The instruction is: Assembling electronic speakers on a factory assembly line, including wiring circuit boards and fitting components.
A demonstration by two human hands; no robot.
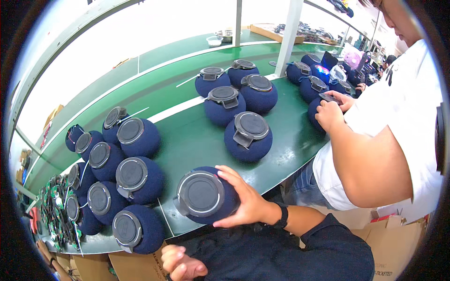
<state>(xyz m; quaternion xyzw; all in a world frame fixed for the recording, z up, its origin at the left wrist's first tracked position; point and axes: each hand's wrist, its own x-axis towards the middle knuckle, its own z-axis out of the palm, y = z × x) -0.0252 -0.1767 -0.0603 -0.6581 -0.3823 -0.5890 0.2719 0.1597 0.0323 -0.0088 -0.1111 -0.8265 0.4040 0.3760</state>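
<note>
Ball [206, 194]: clasped one-handed by right hand [252, 202].
Left hand [183, 267]: apart, half-curled, seemingly empty.
Worktop [187, 145]: ball could roll off edge should lone grip slip.

Upper garment: black fabric short-sleeved shirt [281, 255], right sleeve hem loose near the elbow. Right wrist: black close-fitting wristband [282, 215] (watch or plain strap, indistinguishable here). Left hand [183, 264] and right hand [248, 201]: ungloved.

Right hand [248, 200] is gripping a navy, grey-capped ball [200, 193] at the edge of a green bench [187, 133] | left hand [183, 266] is hovering nearby, fingers curled | similar balls [251, 136] are standing in clusters | white-shirted co-worker [398, 100] is handling a dark disc [330, 98]
</note>
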